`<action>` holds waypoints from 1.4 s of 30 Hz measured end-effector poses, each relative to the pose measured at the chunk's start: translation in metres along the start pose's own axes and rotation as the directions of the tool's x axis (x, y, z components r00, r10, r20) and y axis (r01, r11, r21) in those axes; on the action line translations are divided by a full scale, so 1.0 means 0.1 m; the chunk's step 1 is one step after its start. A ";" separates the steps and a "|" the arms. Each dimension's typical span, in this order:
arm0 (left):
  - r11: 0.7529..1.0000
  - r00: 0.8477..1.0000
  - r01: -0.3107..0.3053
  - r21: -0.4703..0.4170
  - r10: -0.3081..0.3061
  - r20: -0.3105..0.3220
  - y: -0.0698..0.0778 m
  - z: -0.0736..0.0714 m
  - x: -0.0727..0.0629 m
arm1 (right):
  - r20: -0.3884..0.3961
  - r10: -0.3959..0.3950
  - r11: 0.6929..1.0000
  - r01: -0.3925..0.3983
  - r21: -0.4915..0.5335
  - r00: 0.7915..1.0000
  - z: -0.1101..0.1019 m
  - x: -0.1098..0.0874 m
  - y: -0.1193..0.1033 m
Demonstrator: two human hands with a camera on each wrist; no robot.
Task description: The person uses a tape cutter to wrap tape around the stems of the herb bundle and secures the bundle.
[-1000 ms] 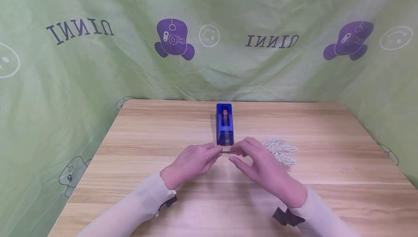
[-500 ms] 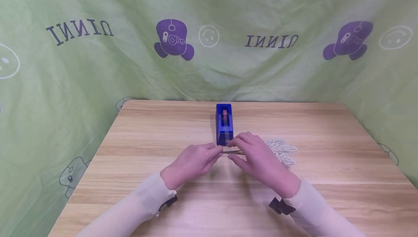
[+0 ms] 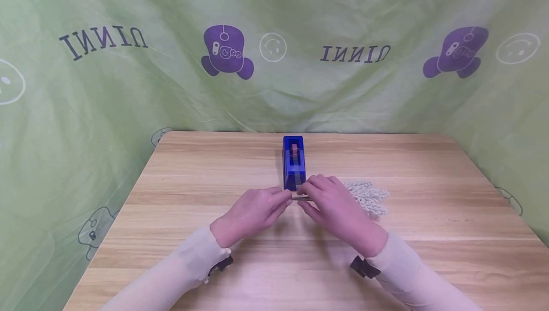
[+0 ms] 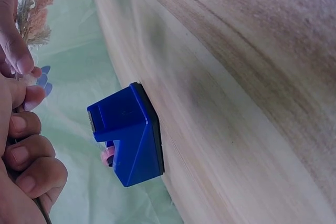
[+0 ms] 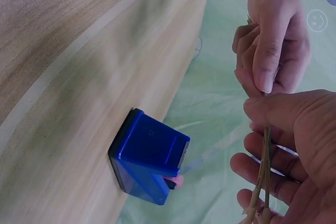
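A bunch of dried flowers with pale, fluffy heads (image 3: 368,199) extends to the right behind my right hand (image 3: 339,211). In the left wrist view one flower head (image 4: 39,17) looks pinkish. My left hand (image 3: 257,211) grips the thin brown stems (image 5: 266,166) with curled fingers. Close beside it, my right thumb and forefinger pinch the same stems, and the other right fingers are loosely bent below. Just beyond both hands stands a blue tape dispenser (image 3: 294,163) with a pink core, upright on the table. Parts of the stems are hidden inside my hands.
The wooden table (image 3: 206,168) reaches back to a green printed curtain (image 3: 296,96) that hangs behind it and along both sides. Black straps (image 3: 364,267) sit at the sleeve cuffs.
My right hand has shifted a little left and away from me, its fingers closing in on the stems near the left hand. The left hand and the dispenser stay in place.
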State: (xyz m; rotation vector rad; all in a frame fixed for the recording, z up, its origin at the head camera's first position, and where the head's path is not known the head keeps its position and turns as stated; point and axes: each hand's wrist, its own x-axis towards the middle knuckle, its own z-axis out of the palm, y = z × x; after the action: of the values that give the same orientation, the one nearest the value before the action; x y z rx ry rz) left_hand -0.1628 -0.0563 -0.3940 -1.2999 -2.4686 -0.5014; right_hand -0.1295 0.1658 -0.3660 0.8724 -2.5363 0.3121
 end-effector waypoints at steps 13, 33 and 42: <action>0.999 1.000 0.020 -0.030 -0.020 -0.004 -0.02 0.01 0.02 | -0.103 -0.108 0.986 0.093 -0.137 0.989 0.09 0.00 0.02; 1.000 1.000 0.010 -0.030 -0.010 -0.009 -0.02 0.01 0.04 | -0.151 -0.117 0.984 0.094 -0.151 0.982 0.15 -0.03 0.03; 1.000 1.000 0.012 -0.020 -0.012 -0.017 -0.02 0.01 0.03 | 0.108 0.055 0.998 -0.051 -0.036 0.993 -0.10 0.00 -0.01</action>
State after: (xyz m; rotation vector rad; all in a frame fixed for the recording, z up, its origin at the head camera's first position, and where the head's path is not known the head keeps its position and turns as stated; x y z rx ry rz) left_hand -0.1660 -0.0543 -0.3935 -1.2842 -2.4649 -0.5388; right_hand -0.1258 0.1679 -0.3572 0.8311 -2.6608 0.2439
